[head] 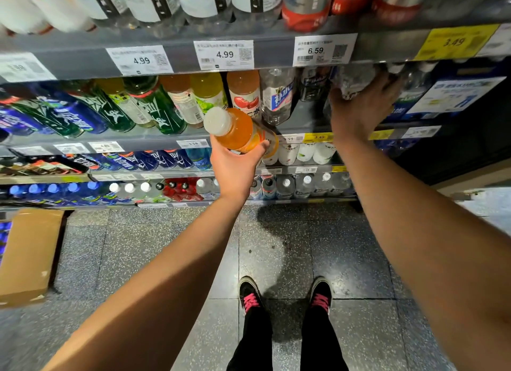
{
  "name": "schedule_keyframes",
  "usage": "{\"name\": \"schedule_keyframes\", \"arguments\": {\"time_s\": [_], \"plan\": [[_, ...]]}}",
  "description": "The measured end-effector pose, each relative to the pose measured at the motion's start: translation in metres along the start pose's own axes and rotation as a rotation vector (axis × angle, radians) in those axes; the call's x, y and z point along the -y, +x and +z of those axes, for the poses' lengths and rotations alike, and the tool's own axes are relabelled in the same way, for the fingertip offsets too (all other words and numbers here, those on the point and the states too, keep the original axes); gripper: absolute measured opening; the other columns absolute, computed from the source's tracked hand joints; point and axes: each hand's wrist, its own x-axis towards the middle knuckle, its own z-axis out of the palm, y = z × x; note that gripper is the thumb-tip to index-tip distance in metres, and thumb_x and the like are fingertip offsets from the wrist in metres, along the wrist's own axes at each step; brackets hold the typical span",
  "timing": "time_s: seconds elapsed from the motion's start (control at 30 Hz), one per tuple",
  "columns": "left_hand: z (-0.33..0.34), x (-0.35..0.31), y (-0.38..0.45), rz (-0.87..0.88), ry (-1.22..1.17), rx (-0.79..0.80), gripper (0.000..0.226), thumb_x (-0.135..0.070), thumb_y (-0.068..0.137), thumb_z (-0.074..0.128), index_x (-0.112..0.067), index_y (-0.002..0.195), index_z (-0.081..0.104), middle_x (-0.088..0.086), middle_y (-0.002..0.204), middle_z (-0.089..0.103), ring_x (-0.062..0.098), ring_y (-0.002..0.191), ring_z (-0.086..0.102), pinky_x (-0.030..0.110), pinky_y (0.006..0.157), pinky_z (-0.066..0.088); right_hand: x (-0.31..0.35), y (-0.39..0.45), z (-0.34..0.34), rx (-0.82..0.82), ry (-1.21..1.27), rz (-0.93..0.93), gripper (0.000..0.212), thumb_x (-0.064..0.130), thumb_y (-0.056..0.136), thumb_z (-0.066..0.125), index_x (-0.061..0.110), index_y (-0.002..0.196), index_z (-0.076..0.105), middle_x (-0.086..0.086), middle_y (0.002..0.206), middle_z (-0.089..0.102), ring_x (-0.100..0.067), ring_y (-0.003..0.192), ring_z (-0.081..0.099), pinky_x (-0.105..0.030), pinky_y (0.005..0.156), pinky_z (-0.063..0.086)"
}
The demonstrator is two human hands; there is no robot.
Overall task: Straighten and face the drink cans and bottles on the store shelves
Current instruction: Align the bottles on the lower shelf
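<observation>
My left hand grips an orange drink bottle with a white cap, held tilted toward me in front of the second shelf. My right hand reaches into that shelf at the right, fingers wrapped around a clear bottle whose lower part is hidden behind the hand. Between the hands stand an orange bottle with a red fruit label and a clear bottle with a blue and white label.
Green, blue and yellow bottles fill the shelf's left side. Price tags line the upper shelf edge. Lower shelves hold more bottles. A cardboard box lies on the floor at left. My shoes stand on speckled tiles.
</observation>
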Motion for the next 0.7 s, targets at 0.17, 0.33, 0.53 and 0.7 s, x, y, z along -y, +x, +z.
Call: {"name": "schedule_keyframes", "arguments": {"time_s": [0.17, 0.33, 0.53, 0.7], "plan": [[-0.013, 0.001, 0.000, -0.006, 0.005, 0.031, 0.078, -0.030, 0.060, 0.094, -0.011, 0.123, 0.053, 0.003, 0.110, 0.069, 0.016, 0.102, 0.067, 0.038, 0.097, 0.054, 0.010, -0.064, 0.027, 0.126, 0.206, -0.128, 0.051, 0.033, 0.076, 0.070, 0.005, 0.118, 0.057, -0.015, 0.126, 0.055, -0.030, 0.115, 0.051, -0.042, 0.096, 0.044], [-0.031, 0.001, 0.005, 0.014, 0.000, 0.037, 0.081, -0.034, 0.057, 0.093, -0.012, 0.124, 0.052, 0.002, 0.110, 0.070, 0.016, 0.102, 0.068, 0.036, 0.096, 0.054, 0.032, -0.067, 0.063, 0.347, 0.304, -0.025, 0.078, 0.035, 0.078, 0.079, 0.000, 0.139, 0.044, -0.017, 0.140, 0.047, -0.027, 0.131, 0.042, -0.029, 0.111, 0.031], [-0.050, 0.007, 0.009, 0.018, 0.002, 0.045, 0.075, -0.028, 0.059, 0.094, -0.020, 0.121, 0.053, -0.008, 0.105, 0.069, 0.004, 0.097, 0.067, 0.024, 0.092, 0.054, 0.042, -0.053, 0.092, 0.440, 0.262, -0.008, 0.094, 0.037, 0.078, 0.080, -0.002, 0.148, 0.029, -0.019, 0.151, 0.038, -0.028, 0.138, 0.039, -0.027, 0.117, 0.025], [-0.057, 0.012, 0.010, 0.020, 0.010, 0.064, 0.072, -0.026, 0.061, 0.094, -0.017, 0.121, 0.055, -0.006, 0.105, 0.070, 0.001, 0.095, 0.067, 0.009, 0.085, 0.050, 0.041, -0.046, 0.104, 0.362, 0.181, -0.027, 0.084, 0.037, 0.074, 0.081, 0.001, 0.139, 0.043, -0.016, 0.137, 0.054, -0.028, 0.125, 0.053, -0.024, 0.104, 0.036]]}}
